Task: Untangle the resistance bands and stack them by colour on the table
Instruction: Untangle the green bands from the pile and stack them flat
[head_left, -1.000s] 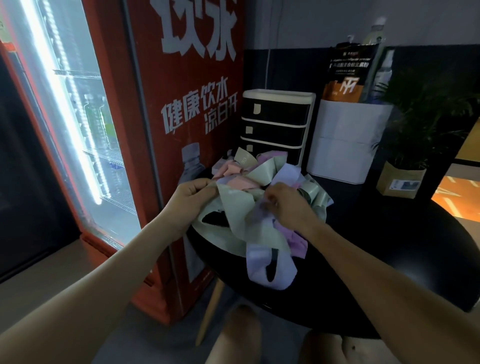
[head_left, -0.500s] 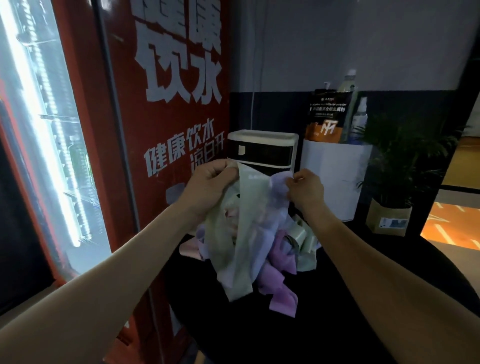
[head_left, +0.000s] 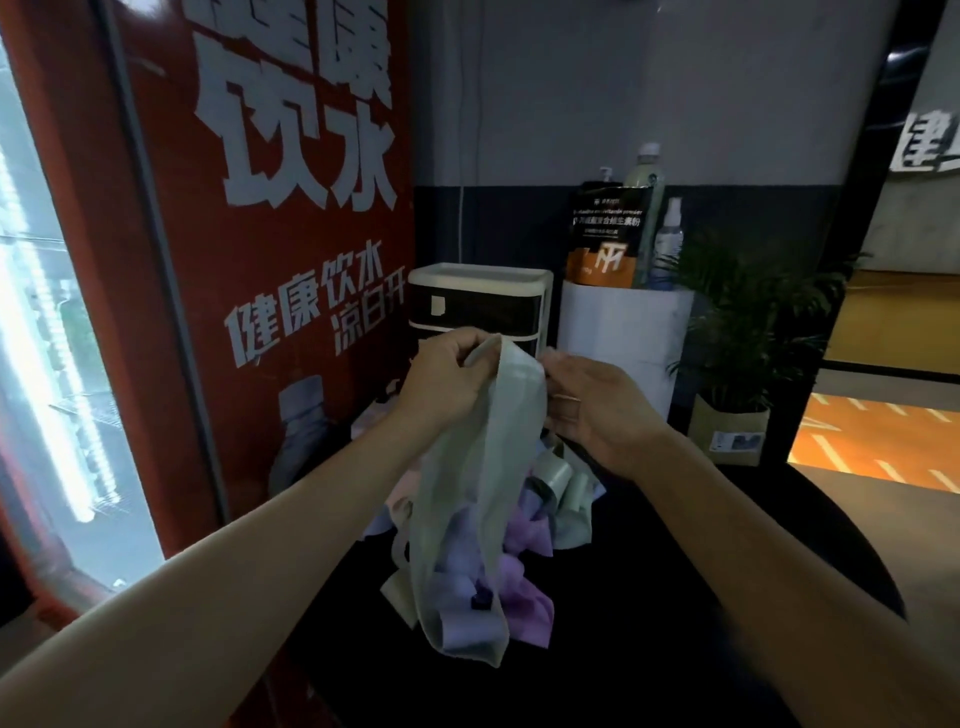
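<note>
A pale green resistance band (head_left: 467, 499) hangs down from both hands above the black round table (head_left: 675, 597). My left hand (head_left: 441, 384) grips its top edge in a fist. My right hand (head_left: 587, 405) pinches the same top edge with thumb and fingertips, its other fingers loosely spread. Below lies the tangled pile of bands (head_left: 524, 525), with purple, lilac, pale green and pink loops. The hanging green band hides part of the pile.
A red drinks fridge (head_left: 260, 260) stands close on the left. Behind the table are a small black-and-white drawer unit (head_left: 478, 301), a white bin (head_left: 623, 338) with bottles and a pouch on top, and a potted plant (head_left: 748, 353).
Both hands have lifted the green band up off the pile. It now hangs free of the purple and lilac bands that rose with it before. The hands came closer together.
</note>
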